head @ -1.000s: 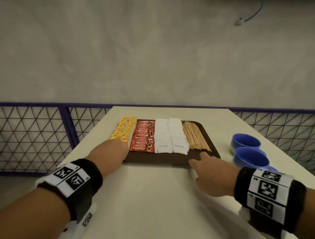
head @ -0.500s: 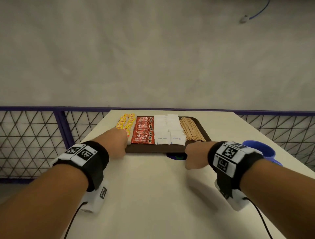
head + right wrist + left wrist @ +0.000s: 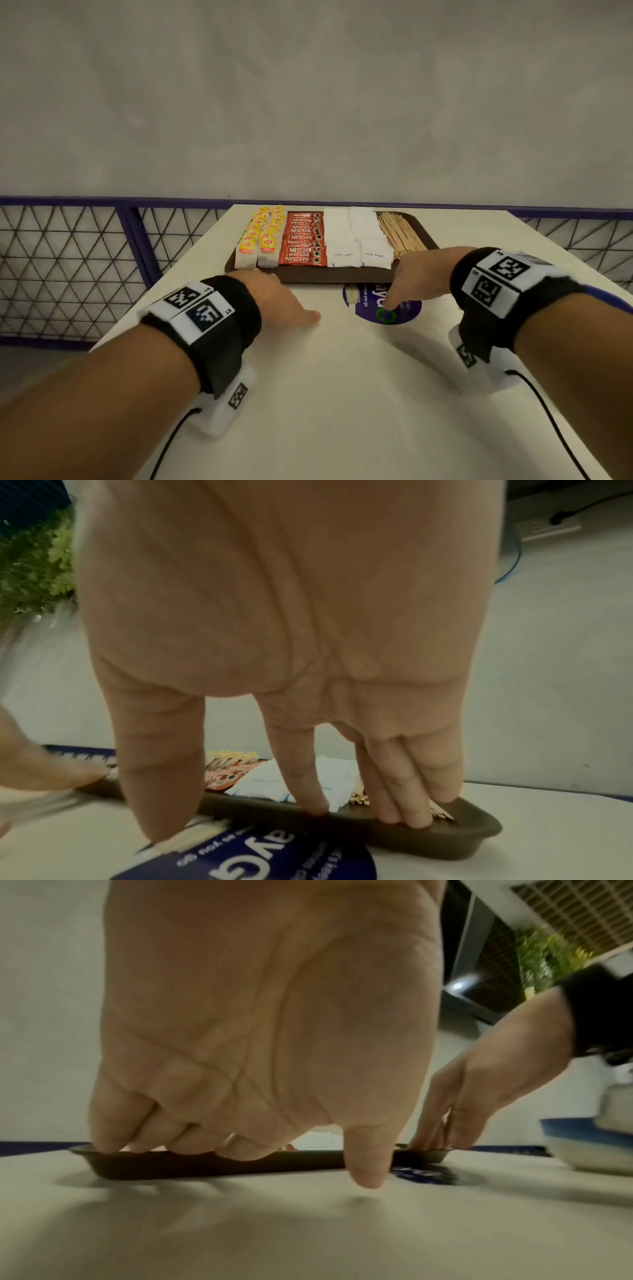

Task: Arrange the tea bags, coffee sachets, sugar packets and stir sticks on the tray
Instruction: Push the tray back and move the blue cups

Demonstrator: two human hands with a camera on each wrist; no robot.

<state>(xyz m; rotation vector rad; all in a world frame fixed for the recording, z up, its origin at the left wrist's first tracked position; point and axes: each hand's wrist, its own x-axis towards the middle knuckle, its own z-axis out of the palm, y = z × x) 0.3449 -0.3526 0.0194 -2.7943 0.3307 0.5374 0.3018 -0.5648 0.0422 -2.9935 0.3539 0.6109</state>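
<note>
Tray (image 3: 318, 275) sat just ahead of both your hands, long axis running left to right across you, near rim facing your wrists. Your left hand (image 3: 274, 294) was at the near-left corner, fingers (image 3: 113, 1137) fairly straight and resting on the rim, thumb hanging off toward the table (image 3: 342, 394), pinching nothing. Your right hand (image 3: 416, 277) was at the near-right corner, fingers (image 3: 411, 813) straight and laid over the rim next to the stir sticks (image 3: 400, 233), thumb down on the blue sticker (image 3: 383, 308) under the tray edge. Each hand was about equally close to its own corner, so I'd say neither had the advantage. Tea bags (image 3: 258, 240) lay beyond your left fingers, coffee sachets (image 3: 303, 240) and sugar packets (image 3: 356, 240) between the hands further out, all in neat rows. Blue bowl (image 3: 589, 1145) was out past your right hand. Arranging looked finished. Any coming move was probably a two-hand nudge of the tray along the table, square to its long axis.
</note>
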